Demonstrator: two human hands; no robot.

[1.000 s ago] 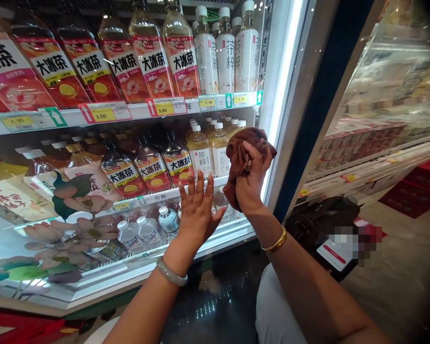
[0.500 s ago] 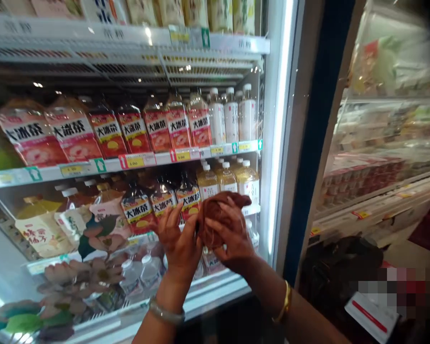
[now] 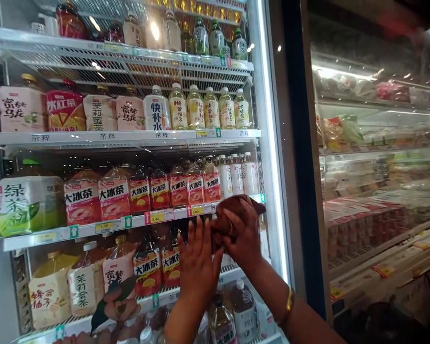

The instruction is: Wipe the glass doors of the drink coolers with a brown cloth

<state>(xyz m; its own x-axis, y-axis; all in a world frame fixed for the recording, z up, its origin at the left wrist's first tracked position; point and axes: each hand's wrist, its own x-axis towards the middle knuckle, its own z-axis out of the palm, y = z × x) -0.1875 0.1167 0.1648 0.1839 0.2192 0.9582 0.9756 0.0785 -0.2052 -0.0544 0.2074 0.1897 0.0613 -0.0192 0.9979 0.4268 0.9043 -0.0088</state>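
Observation:
A bunched brown cloth [image 3: 225,213] is pressed between my two hands in front of a glass cooler door [image 3: 129,191]. My right hand [image 3: 244,233] wraps around the cloth from the right, a gold bangle on its wrist. My left hand [image 3: 198,262] lies flat against the cloth's left side, fingers straight and pointing up. Both hands hover level with the shelf of red-labelled iced tea bottles [image 3: 160,189], near the door's lit right edge.
Shelves of drink bottles fill the cooler behind the glass, with yellow price tags [image 3: 156,218] along the rails. A dark door frame [image 3: 301,157] stands to the right. Beyond it is an open chiller with packaged food [image 3: 376,210].
The view has tilted upward, bringing higher shelves into sight. My left hand has come off the glass and joined my right hand on the cloth. Both hands rose along the door.

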